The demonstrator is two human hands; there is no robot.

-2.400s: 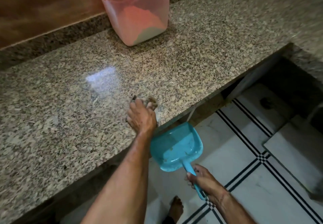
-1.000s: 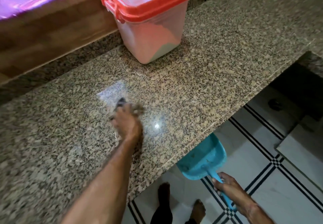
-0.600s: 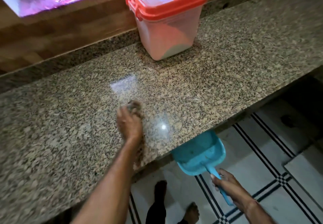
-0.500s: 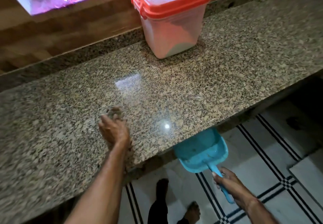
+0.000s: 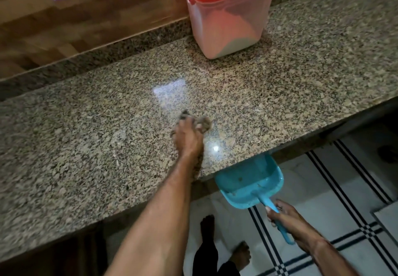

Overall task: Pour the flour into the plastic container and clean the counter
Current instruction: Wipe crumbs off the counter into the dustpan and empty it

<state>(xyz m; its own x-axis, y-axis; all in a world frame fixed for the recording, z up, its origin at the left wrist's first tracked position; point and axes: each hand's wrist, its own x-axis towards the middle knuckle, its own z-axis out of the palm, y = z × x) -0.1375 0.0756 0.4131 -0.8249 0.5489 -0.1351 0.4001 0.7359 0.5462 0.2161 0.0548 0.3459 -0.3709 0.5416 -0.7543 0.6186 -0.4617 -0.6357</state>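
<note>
Open counter [image 5: 86,146] stretches either side of the left hand [image 5: 188,137] and its cloth [image 5: 203,122]. The plastic container [image 5: 226,23] blocks the back right, and the dustpan [image 5: 247,183] sits just under the front edge.

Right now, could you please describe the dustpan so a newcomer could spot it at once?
Start at the granite counter and follow its near edge. Just under that edge, above the tiled floor, the right hand grips the dustpan by its handle. It is the only turquoise thing here.

Bare forearms [image 5: 163,211], 2 bare feet [image 5: 242,254], dark trousers [image 5: 204,260].
</note>
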